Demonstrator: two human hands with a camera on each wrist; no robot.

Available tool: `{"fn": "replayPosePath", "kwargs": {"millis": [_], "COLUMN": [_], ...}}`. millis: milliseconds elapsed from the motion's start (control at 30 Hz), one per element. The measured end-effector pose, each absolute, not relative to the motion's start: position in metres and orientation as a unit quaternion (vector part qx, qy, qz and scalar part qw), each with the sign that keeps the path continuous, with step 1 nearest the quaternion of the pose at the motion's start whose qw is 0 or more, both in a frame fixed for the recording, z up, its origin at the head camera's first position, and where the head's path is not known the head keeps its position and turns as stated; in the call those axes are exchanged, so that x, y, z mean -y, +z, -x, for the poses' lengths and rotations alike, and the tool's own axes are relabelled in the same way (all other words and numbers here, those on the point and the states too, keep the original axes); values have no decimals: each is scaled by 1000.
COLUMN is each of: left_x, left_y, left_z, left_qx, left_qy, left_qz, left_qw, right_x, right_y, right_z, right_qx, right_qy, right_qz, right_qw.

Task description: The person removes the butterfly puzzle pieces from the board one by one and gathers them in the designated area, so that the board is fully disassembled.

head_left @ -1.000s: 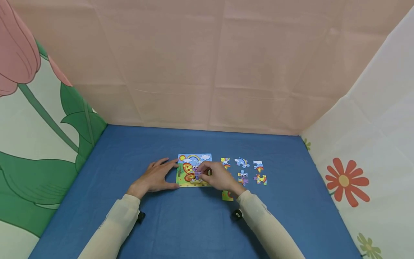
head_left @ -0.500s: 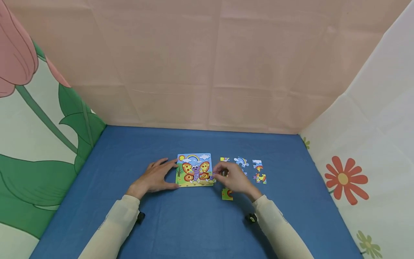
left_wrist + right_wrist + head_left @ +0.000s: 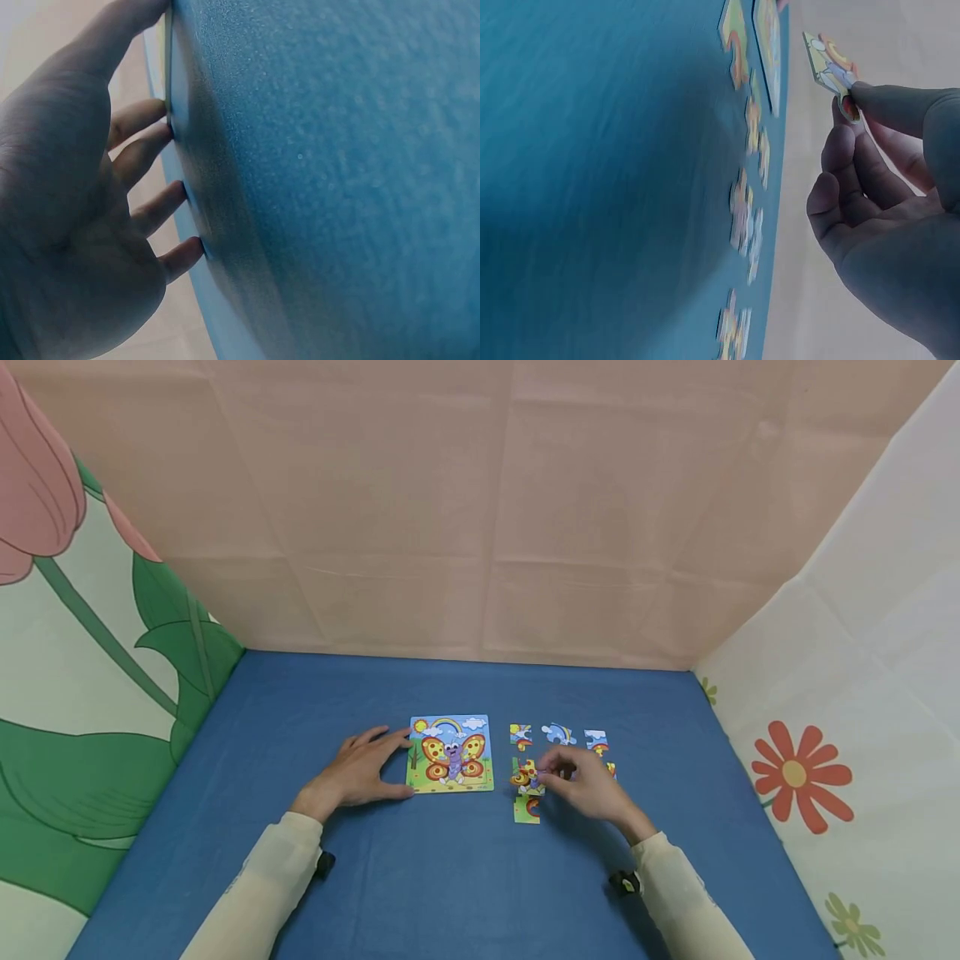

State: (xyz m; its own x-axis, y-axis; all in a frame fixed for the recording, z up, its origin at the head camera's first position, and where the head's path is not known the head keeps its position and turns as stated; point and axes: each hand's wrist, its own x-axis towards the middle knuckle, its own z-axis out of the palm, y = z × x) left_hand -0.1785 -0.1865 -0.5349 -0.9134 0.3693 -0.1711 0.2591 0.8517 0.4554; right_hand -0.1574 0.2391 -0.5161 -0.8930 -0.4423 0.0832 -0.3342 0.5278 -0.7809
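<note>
A square picture board (image 3: pixel 452 753) with a butterfly, a rainbow and a sun lies flat on the blue table. My left hand (image 3: pixel 358 775) rests at its left side, fingers spread; the thumb and a fingertip touch the board's left corners. In the left wrist view those fingertips (image 3: pixel 157 112) meet the board's thin edge. My right hand (image 3: pixel 588 783) pinches a jigsaw piece (image 3: pixel 832 64) between thumb and index finger, raised above the table in the right wrist view. Seen from the head, the held piece overlaps other pieces, and the hand hides part of the group.
Several loose jigsaw pieces lie right of the board: a sun piece (image 3: pixel 521 737), a rainbow piece (image 3: pixel 558 734), a cloud piece (image 3: pixel 596 742) and a green-edged piece (image 3: pixel 527 810). Beige cloth (image 3: pixel 480 527) stands behind the blue table (image 3: pixel 420 877), with patterned walls at both sides.
My right hand has moved right with the jigsaw piece, from over the board to above the loose pieces, uncovering the whole butterfly picture. My left hand has stayed at the board's left edge.
</note>
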Motion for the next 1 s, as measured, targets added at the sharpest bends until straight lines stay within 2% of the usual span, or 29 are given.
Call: {"fn": "replayPosePath", "kwargs": {"millis": [567,1000], "left_x": [189,189], "left_y": [-536,-536], "left_z": [178,178], "left_qx": [-955,-954], "left_qy": [211,214], "left_qz": [-170,-168], "left_qw": [119,121], "right_x": [-284,-299], "right_y": [-527,-537], "right_z": [141,133], "right_qx": [-876,-875], "right_qy": [-433,-426], "right_qz": [197,208], "right_qw": [76,95]}}
